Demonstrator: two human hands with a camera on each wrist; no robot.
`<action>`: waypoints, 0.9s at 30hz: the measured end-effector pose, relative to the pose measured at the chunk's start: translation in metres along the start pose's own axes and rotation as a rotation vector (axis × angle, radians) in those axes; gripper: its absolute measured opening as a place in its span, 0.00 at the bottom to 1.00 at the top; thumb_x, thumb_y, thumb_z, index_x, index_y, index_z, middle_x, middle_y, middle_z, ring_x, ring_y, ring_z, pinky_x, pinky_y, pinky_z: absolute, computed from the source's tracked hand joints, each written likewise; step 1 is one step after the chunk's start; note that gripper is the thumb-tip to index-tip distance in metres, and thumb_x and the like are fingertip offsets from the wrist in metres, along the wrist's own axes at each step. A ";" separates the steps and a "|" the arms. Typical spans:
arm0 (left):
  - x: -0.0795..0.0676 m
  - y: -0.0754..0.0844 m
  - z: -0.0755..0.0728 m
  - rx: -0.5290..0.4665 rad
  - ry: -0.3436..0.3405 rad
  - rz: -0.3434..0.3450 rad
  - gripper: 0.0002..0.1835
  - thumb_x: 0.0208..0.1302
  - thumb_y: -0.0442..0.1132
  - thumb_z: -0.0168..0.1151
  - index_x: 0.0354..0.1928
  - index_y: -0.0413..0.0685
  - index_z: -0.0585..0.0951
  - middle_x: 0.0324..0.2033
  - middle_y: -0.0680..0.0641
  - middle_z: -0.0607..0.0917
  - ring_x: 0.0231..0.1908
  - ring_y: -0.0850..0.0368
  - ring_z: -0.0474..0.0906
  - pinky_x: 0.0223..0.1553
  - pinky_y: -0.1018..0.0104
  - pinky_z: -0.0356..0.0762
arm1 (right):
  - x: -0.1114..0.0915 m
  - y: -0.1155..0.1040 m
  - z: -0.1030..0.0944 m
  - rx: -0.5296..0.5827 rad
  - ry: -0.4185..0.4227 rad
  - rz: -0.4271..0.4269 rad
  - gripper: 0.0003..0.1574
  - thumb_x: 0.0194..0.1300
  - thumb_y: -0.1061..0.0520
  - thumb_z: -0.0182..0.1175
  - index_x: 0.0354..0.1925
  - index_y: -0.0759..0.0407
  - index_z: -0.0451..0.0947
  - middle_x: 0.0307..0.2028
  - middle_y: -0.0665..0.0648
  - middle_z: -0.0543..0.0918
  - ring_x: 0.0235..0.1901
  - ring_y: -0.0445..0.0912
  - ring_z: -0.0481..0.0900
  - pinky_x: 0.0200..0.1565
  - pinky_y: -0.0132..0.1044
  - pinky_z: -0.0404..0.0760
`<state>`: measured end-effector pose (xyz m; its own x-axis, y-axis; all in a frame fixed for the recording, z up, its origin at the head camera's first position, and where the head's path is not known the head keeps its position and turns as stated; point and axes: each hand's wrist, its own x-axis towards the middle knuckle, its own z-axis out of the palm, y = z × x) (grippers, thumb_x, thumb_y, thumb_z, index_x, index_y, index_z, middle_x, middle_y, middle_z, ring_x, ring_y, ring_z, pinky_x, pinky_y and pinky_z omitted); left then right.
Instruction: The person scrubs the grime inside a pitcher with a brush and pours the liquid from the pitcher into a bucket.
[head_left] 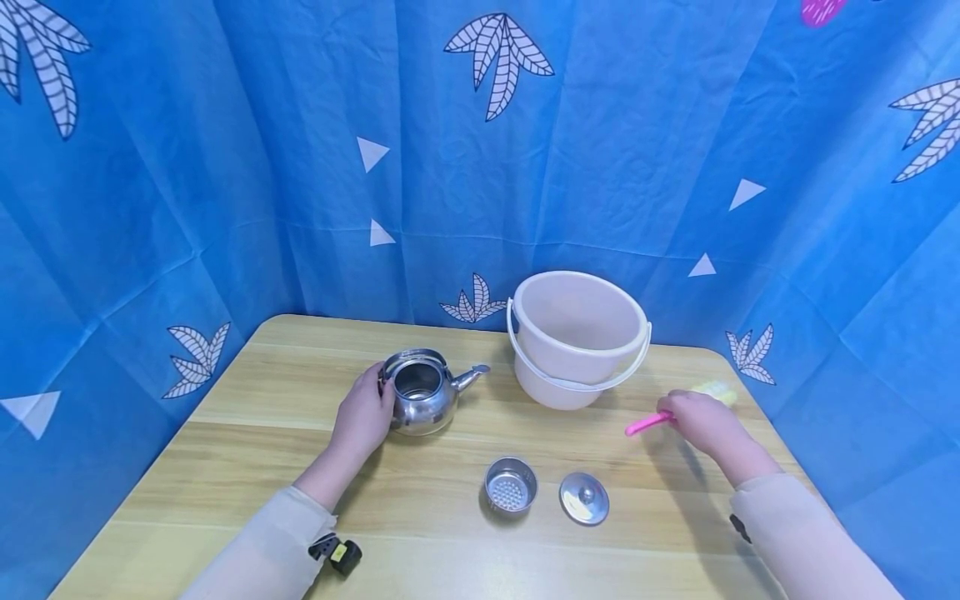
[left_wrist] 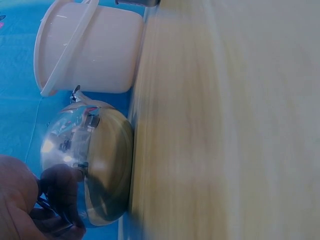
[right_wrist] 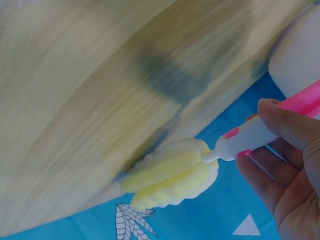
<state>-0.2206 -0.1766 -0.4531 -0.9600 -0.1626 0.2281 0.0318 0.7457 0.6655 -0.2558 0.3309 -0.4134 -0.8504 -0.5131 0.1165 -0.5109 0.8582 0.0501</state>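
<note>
A shiny steel teapot [head_left: 426, 414] with an uncovered top and a spout toward the right stands at the table's left middle. My left hand [head_left: 362, 413] grips it at its left side, and in the left wrist view its fingers curl by the dark handle [left_wrist: 44, 200]. Over the right side of the table, my right hand [head_left: 701, 425] holds a sponge brush by its pink and white handle [right_wrist: 252, 137]. Its yellow and white sponge head [right_wrist: 172, 172] points away from the hand, above the tabletop.
A white bucket [head_left: 555, 375] with its handle hanging down stands at the back. Nearer the front are a steel strainer cup [head_left: 510, 492] and a round steel lid [head_left: 584, 498]. Blue curtains [head_left: 465, 192] surround the wooden table [head_left: 420, 517].
</note>
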 end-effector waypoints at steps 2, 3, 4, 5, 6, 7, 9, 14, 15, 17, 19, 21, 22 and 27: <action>0.000 0.000 0.000 0.001 0.000 0.000 0.27 0.77 0.41 0.47 0.69 0.29 0.66 0.62 0.27 0.73 0.62 0.32 0.72 0.63 0.39 0.70 | 0.000 -0.001 -0.003 0.001 0.005 -0.006 0.12 0.55 0.69 0.70 0.26 0.53 0.80 0.22 0.47 0.78 0.23 0.46 0.78 0.30 0.43 0.82; 0.000 0.001 0.000 0.002 0.001 0.001 0.27 0.77 0.41 0.47 0.69 0.29 0.66 0.62 0.27 0.73 0.61 0.31 0.72 0.63 0.39 0.70 | 0.000 -0.001 -0.004 0.006 0.006 -0.006 0.12 0.55 0.69 0.70 0.26 0.54 0.80 0.22 0.47 0.79 0.24 0.46 0.78 0.30 0.43 0.83; 0.000 0.001 0.000 0.003 0.002 0.003 0.26 0.77 0.41 0.47 0.69 0.28 0.66 0.62 0.27 0.74 0.61 0.31 0.72 0.62 0.39 0.70 | 0.000 -0.001 -0.004 0.008 0.010 -0.008 0.12 0.55 0.68 0.71 0.26 0.54 0.80 0.22 0.48 0.79 0.24 0.47 0.79 0.30 0.44 0.83; 0.001 0.000 0.000 0.003 0.002 0.003 0.26 0.77 0.41 0.47 0.69 0.29 0.66 0.62 0.27 0.74 0.61 0.32 0.72 0.63 0.40 0.70 | 0.000 0.000 -0.005 0.013 0.012 -0.008 0.11 0.55 0.68 0.71 0.26 0.54 0.80 0.23 0.48 0.79 0.24 0.47 0.79 0.30 0.44 0.83; 0.001 0.000 0.000 0.004 0.001 0.003 0.27 0.77 0.41 0.47 0.69 0.29 0.66 0.62 0.27 0.74 0.61 0.32 0.72 0.63 0.40 0.70 | 0.000 0.000 -0.006 0.020 0.014 -0.007 0.11 0.56 0.67 0.71 0.26 0.55 0.80 0.23 0.48 0.79 0.24 0.47 0.79 0.30 0.44 0.83; 0.001 0.000 0.000 0.005 0.000 0.002 0.27 0.78 0.41 0.47 0.69 0.29 0.66 0.62 0.27 0.74 0.62 0.32 0.72 0.63 0.40 0.70 | 0.000 0.000 -0.006 0.027 0.016 -0.004 0.10 0.56 0.67 0.71 0.27 0.55 0.80 0.23 0.47 0.79 0.24 0.47 0.79 0.31 0.44 0.83; 0.001 -0.001 0.001 0.005 -0.001 0.002 0.27 0.78 0.42 0.47 0.69 0.29 0.66 0.62 0.28 0.74 0.62 0.32 0.72 0.63 0.40 0.70 | 0.001 0.001 -0.007 0.033 0.023 -0.003 0.10 0.57 0.67 0.71 0.28 0.55 0.80 0.23 0.47 0.79 0.25 0.47 0.80 0.32 0.45 0.84; 0.001 -0.002 0.001 0.003 -0.001 -0.002 0.27 0.78 0.42 0.47 0.69 0.30 0.65 0.62 0.28 0.73 0.62 0.32 0.72 0.63 0.40 0.70 | 0.001 0.001 -0.013 0.053 0.044 -0.004 0.11 0.57 0.67 0.71 0.28 0.55 0.79 0.23 0.46 0.78 0.25 0.46 0.79 0.32 0.47 0.83; 0.001 -0.002 0.001 0.002 0.000 -0.002 0.27 0.78 0.42 0.47 0.69 0.30 0.65 0.62 0.28 0.73 0.62 0.32 0.72 0.63 0.40 0.70 | 0.001 0.001 -0.015 0.058 0.047 -0.002 0.11 0.57 0.67 0.71 0.28 0.55 0.79 0.23 0.46 0.78 0.25 0.46 0.78 0.33 0.47 0.83; 0.001 -0.002 0.001 -0.001 -0.001 -0.004 0.27 0.78 0.42 0.47 0.69 0.30 0.65 0.63 0.28 0.73 0.62 0.32 0.71 0.63 0.40 0.70 | 0.001 0.000 -0.019 0.075 0.046 0.009 0.10 0.59 0.67 0.70 0.29 0.55 0.79 0.23 0.46 0.77 0.25 0.45 0.77 0.33 0.48 0.83; 0.001 -0.002 0.002 -0.006 -0.003 -0.008 0.27 0.78 0.42 0.47 0.70 0.30 0.65 0.63 0.28 0.73 0.62 0.32 0.71 0.63 0.40 0.70 | 0.001 0.000 -0.022 0.087 0.044 0.021 0.09 0.60 0.66 0.69 0.30 0.55 0.80 0.23 0.45 0.77 0.25 0.44 0.76 0.34 0.48 0.83; 0.001 -0.002 0.001 -0.007 -0.006 -0.009 0.27 0.78 0.42 0.46 0.70 0.30 0.65 0.63 0.28 0.72 0.63 0.32 0.71 0.63 0.40 0.69 | 0.001 0.000 -0.025 0.094 0.047 0.033 0.07 0.61 0.66 0.69 0.31 0.56 0.80 0.24 0.46 0.77 0.25 0.44 0.75 0.35 0.48 0.83; 0.001 -0.002 0.001 -0.008 -0.007 -0.010 0.27 0.78 0.42 0.46 0.70 0.30 0.65 0.63 0.28 0.72 0.63 0.32 0.71 0.63 0.40 0.69 | 0.001 -0.001 -0.026 0.096 0.047 0.038 0.07 0.61 0.66 0.68 0.31 0.56 0.81 0.24 0.46 0.77 0.25 0.44 0.74 0.35 0.48 0.83; 0.000 0.000 0.001 -0.005 -0.007 -0.006 0.27 0.78 0.42 0.47 0.69 0.29 0.65 0.62 0.27 0.73 0.62 0.32 0.71 0.63 0.40 0.70 | -0.001 -0.002 -0.031 0.100 0.049 0.050 0.08 0.61 0.65 0.69 0.31 0.55 0.80 0.23 0.46 0.77 0.25 0.45 0.75 0.34 0.48 0.83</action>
<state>-0.2208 -0.1765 -0.4536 -0.9620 -0.1628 0.2194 0.0274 0.7414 0.6706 -0.2501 0.3301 -0.3828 -0.8693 -0.4660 0.1646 -0.4798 0.8756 -0.0555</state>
